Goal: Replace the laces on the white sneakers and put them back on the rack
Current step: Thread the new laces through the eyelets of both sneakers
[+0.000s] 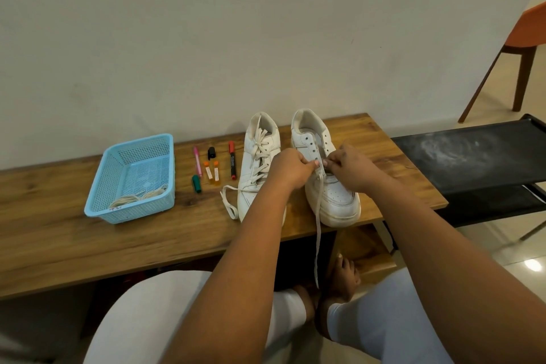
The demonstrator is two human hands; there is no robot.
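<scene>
Two white sneakers stand side by side on the wooden table, toes toward me. The left sneaker is fully laced, with one lace end trailing onto the table. The right sneaker has most eyelets bare. A white lace runs from its lower eyelets down over the toe and off the table edge. My left hand and my right hand meet over the right sneaker's eyelets, each pinching the lace there. A black two-tier shoe rack stands to the right of the table.
A light blue plastic basket at the left holds coiled cream laces. Several markers and small tubes lie between basket and sneakers. An orange chair stands at the far right. My knees and bare feet are below the table edge.
</scene>
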